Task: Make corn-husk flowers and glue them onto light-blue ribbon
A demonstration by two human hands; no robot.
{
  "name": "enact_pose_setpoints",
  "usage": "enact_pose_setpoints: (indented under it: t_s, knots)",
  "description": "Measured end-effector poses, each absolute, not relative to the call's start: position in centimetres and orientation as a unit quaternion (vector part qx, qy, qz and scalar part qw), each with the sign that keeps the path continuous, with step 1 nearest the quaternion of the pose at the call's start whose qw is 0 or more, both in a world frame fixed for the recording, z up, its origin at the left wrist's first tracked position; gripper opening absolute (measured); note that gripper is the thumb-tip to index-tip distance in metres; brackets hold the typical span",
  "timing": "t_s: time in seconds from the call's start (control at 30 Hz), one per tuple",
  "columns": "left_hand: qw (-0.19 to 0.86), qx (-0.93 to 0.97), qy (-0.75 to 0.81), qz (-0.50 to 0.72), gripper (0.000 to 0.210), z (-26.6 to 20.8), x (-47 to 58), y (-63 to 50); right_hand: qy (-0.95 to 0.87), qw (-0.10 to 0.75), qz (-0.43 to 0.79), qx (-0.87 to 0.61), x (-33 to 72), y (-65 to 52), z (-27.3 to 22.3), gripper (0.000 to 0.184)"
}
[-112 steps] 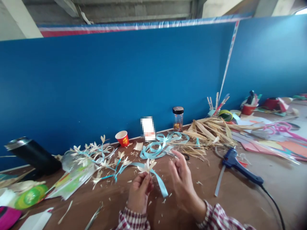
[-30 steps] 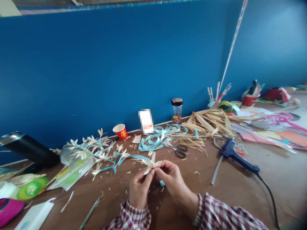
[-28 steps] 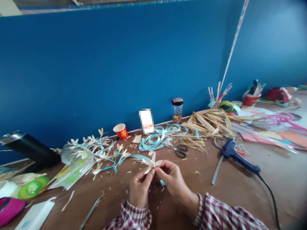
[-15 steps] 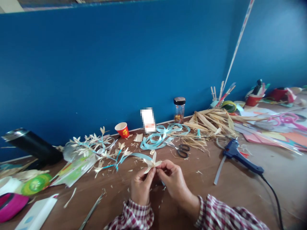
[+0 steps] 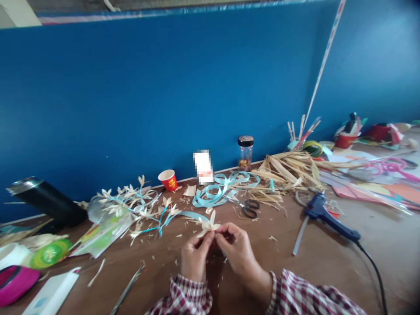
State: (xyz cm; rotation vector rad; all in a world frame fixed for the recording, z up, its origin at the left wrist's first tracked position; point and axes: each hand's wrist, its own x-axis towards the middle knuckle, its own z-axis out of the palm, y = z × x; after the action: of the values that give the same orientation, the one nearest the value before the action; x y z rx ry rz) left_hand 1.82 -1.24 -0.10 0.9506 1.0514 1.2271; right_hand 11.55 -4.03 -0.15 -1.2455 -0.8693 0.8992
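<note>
Between my two hands is a cream flower with pointed petals that look like corn husk. My left hand pinches its base between thumb and fingers. From the other side, my right hand closes thumb and forefinger on the same base, the fingertips of both hands almost meeting. A bit of blue shows under my right hand, mostly hidden. Just beyond the flower, a light blue ribbon lies in loose loops. Left of it rests a branch with blue-wrapped stems and several similar cream flowers.
Black-handled scissors lie beyond my right hand, and a blue glue gun with a cord sits to the right. Tweezers lie front left. Along the blue partition stand a red paper cup, a lidded jar and dried husks.
Both hands keep their pinch on the flower, which has tipped or turned very slightly. The whole view has shifted down a little in the picture.
</note>
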Motion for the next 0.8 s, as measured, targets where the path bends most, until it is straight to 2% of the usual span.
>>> enact_pose_setpoints:
  t_s: [0.27, 0.47, 0.8]
  knots:
    - [0.706, 0.335, 0.383, 0.493, 0.021, 1.1, 2.1, -1.5, -0.365, 0.649, 0.427, -0.513, 11.3, -4.3, 0.0, 0.017]
    - [0.715, 0.322, 0.370, 0.498, 0.020, 1.4, 2.3, -1.8, -0.372, 0.660, 0.413, -0.506, 11.1, -4.5, 0.3, 0.019]
    - [0.673, 0.371, 0.383, 0.513, 0.022, 0.6, 1.8, -1.3, -0.349, 0.679, 0.432, -0.480, 11.0, -4.4, 0.1, 0.022]
